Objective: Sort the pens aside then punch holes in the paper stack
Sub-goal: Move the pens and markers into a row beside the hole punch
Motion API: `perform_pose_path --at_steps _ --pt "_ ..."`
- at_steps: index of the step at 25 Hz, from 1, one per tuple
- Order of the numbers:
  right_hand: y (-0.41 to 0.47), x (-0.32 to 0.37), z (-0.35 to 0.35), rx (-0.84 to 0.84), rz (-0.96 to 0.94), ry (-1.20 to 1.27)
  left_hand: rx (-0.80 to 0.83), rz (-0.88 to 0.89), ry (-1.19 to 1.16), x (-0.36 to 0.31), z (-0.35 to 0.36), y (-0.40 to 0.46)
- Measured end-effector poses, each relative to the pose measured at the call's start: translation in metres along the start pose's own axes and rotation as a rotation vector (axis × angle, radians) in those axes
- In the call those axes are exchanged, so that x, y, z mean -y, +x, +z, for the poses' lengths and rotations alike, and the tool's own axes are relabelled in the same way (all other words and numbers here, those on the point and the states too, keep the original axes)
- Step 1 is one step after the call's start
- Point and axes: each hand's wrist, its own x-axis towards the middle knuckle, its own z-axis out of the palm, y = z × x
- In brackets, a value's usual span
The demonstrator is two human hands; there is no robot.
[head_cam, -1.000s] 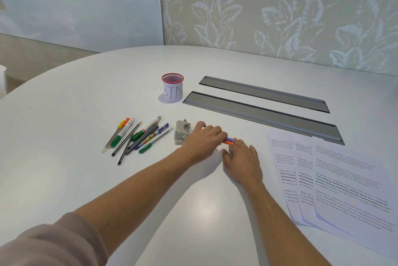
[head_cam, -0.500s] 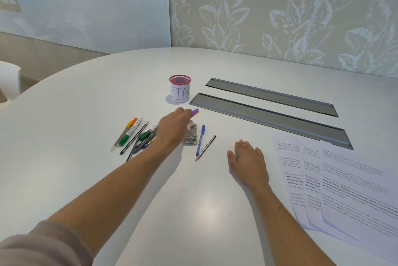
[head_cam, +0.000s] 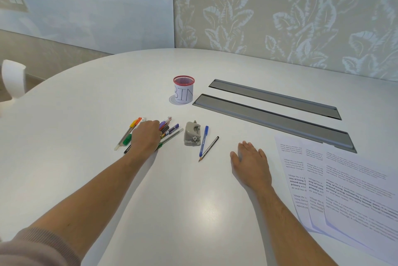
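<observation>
Having carried the purple pen (head_cam: pixel 162 124) past the hole punch (head_cam: pixel 192 134), the left hand (head_cam: pixel 144 136) grips it at the pile; the right hand (head_cam: pixel 249 161) rests flat, released; two pens remain.

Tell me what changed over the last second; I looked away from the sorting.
The left hand carried the purple-and-orange pen leftward past the grey hole punch to the pen pile. The right hand, which touched that pen, now rests flat on the table. The blue pen, pencil and sheets stayed.
</observation>
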Motion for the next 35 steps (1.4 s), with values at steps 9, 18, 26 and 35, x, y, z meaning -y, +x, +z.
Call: perform_pose_path --at_steps 9,18,26,35 --pt "0.001 0.0 0.001 0.004 0.0 -0.006 -0.138 0.069 -0.123 -0.027 0.0 -0.007" --pt "0.001 0.0 0.002 -0.003 0.004 -0.004 -0.036 0.31 -0.223 -0.111 0.005 -0.045" --pt "0.002 0.001 0.003 -0.013 0.011 -0.025 0.166 0.25 -0.115 -0.133 0.012 -0.051" --pt "0.0 0.002 0.001 -0.014 0.004 -0.016 0.425 0.188 -0.135 -0.139 -0.004 -0.05"
